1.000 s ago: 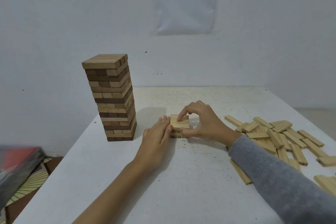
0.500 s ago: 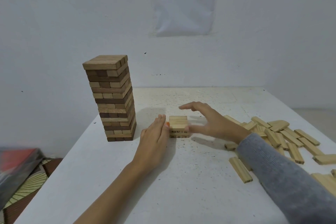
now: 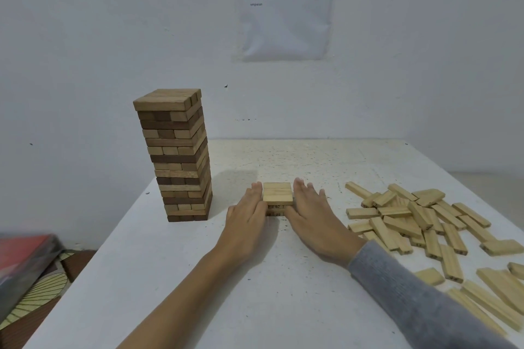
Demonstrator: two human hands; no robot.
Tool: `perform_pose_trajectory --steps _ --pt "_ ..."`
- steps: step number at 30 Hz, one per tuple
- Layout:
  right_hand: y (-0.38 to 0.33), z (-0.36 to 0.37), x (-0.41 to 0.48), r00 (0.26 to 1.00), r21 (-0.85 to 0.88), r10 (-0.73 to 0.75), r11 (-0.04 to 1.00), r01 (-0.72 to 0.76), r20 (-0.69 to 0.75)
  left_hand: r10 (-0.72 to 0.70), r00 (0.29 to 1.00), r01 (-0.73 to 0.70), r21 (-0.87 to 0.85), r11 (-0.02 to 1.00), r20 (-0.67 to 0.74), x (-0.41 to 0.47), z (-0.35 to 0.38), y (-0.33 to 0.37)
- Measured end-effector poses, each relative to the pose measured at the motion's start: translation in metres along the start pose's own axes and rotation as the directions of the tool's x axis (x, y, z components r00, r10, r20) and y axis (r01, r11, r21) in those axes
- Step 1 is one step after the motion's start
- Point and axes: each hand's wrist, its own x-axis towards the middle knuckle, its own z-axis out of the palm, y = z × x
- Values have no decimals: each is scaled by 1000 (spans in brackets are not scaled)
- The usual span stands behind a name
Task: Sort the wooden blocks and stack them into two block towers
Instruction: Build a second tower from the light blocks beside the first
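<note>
1. My left hand (image 3: 246, 215) lay flat with its fingers straight, pressed against the left side of the short stack (image 3: 277, 193). It held nothing.
2. My right hand (image 3: 309, 215), gray sleeve (image 3: 411, 292) behind it, did the same on the stack's right side, flat and empty.
3. The short stack, a few layers of pale blocks, sat between my palms near the middle of the table (image 3: 283, 306).
4. The tall tower (image 3: 178, 156) of mixed dark and light blocks stood well apart to the left, near the table's edge.
5. The loose blocks (image 3: 419, 215) lay scattered to the right of my right hand.
6. I judged this was the squaring-up step on the second tower, which had barely been started.
7. The next move called for letting go gently, then reaching right for more pale blocks and laying them crosswise on top.
</note>
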Motion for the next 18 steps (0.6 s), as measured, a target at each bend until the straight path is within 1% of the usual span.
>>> perform_pose_trajectory --steps 1,2,3,5,6,7,8,11,14,16,18 --pt "-1 1 1 1000 -2 2 1000 -2 0 -26 1000 26 -9 1000 -13 2 1 -1" --pt "-1 3 1 1000 -5 3 1000 -3 -2 -17 999 15 -56 998 -50 2 1 -1" --pt "0 4 2 1000 -8 5 1000 -5 -5 21 998 -26 -96 995 -61 3 2 -3" --pt "0 6 3 1000 -16 7 1000 -7 -14 109 994 -109 -12 994 14 5 7 -10" --pt "0 7 3 1000 -23 8 1000 -8 -20 107 993 -109 37 993 53 4 5 -10" --pt "1 8 4 1000 -29 8 1000 -8 -24 126 992 -128 116 985 21 4 4 -11" --pt "1 8 4 1000 -38 7 999 -8 -25 117 993 -118 136 984 18 4 4 -13" --pt "1 9 4 1000 -57 4 998 -6 -21 93 996 -92 95 991 -9 2 3 -6" --pt "1 8 3 1000 -60 -2 998 1 -21 -44 999 42 -67 997 -28 2 2 1" --pt "0 9 3 1000 -64 -6 998 4 -22 -50 998 47 -83 995 -31 2 1 4" --pt "0 9 3 1000 -60 -4 998 2 -24 -35 999 33 -63 997 -20 2 -1 4"
